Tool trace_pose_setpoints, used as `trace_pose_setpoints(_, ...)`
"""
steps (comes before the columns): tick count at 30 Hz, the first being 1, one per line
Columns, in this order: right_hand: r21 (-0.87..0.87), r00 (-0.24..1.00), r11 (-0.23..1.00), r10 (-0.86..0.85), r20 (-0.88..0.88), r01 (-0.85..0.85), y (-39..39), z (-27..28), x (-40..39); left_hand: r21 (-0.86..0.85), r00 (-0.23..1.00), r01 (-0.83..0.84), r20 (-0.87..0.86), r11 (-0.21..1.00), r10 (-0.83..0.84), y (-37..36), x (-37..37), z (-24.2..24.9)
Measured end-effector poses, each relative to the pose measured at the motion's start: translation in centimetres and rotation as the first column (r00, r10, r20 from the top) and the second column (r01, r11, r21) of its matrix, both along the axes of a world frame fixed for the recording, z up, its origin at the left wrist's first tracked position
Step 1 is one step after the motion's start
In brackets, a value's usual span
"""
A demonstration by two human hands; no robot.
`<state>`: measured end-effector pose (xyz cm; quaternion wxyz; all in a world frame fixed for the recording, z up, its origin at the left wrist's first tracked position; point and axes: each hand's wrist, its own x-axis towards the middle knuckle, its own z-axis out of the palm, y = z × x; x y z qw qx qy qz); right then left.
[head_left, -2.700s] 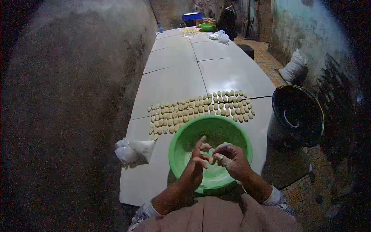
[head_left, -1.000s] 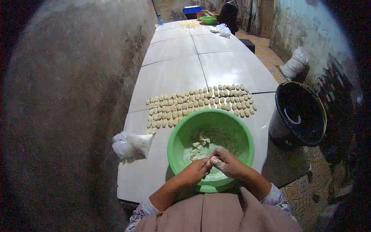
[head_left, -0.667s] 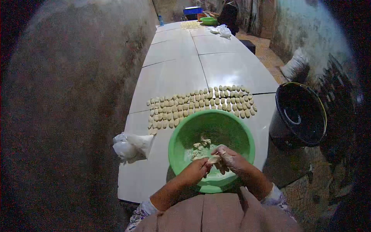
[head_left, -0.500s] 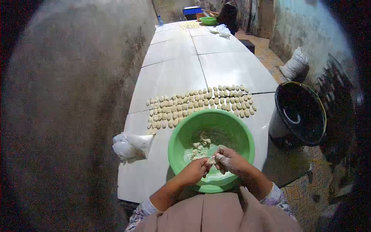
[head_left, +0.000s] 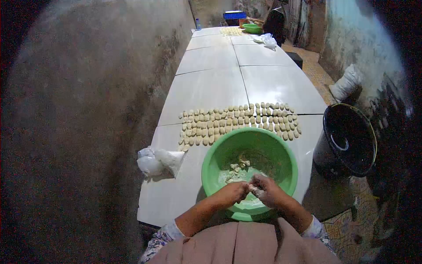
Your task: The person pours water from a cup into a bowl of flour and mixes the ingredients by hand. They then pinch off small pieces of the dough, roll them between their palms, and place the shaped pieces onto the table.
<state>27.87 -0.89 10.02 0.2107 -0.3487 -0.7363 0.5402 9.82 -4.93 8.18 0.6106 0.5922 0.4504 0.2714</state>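
Over the large green basin (head_left: 288, 158), my left hand (head_left: 236, 192) and my right hand (head_left: 268, 191) meet, fingers closed. Between them a small pale piece of dough (head_left: 252, 188) shows, pinched from both sides and mostly covered by the fingers. Below, broken lumps of dough (head_left: 237, 168) and white flour lie in the bottom of the basin. Beyond its far rim, rows of small oval dough pieces (head_left: 222, 123) are laid out on the white tiled table (head_left: 211, 86).
Clear plastic bags with white contents (head_left: 160, 162) lie at the table's left edge. A black bucket (head_left: 325, 147) stands close on the right, a white sack (head_left: 347, 82) behind it. Farther off are another green basin (head_left: 252, 28), a blue crate (head_left: 234, 15) and a dark-clothed person (head_left: 274, 24).
My hands have drawn closer together around the dough, which is now more hidden. The whole view has shifted, so the table and basin appear slightly further right and lower.
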Motion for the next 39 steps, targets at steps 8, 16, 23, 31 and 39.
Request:
trace_pose_setpoints(8, -0.113, 0.993, 0.987, -0.120, -0.009, 0.118, 0.3, 0.4, 0.1, 0.002, 0.989, -0.116, -0.091, 0.993, 0.116, 0.4, 0.3, 0.6)
trace_pose_setpoints(16, -0.066, 0.958, 0.970, -0.241, -0.157, 0.234, 0.3, 1.4, 0.6, 0.202, 0.938, -0.347, 0.064, 0.916, 0.341, 0.9, -2.0, 4.0)
trace_pose_setpoints(23, 0.056, 0.960, 0.997, 0.029, 0.280, -0.046, 0.0, 2.6, 1.9, 0.271, 0.693, -0.710, 0.104, 0.650, 0.714, 8.5, -16.0, 1.9)
trace_pose_setpoints(31, 0.093, 0.934, 0.986, 0.101, 0.343, -0.141, 0.1, 2.3, 1.6, 0.277, 0.545, -0.725, -0.329, 0.631, 0.771, 20.2, -32.0, -5.0)
trace_pose_setpoints(39, 0.183, 0.947, 0.974, 0.071, 0.313, -0.134, 0.6, 1.4, 1.9, -0.006, -0.174, 0.116, -0.985, 0.993, 0.014, 27.9, -36.0, -10.4)
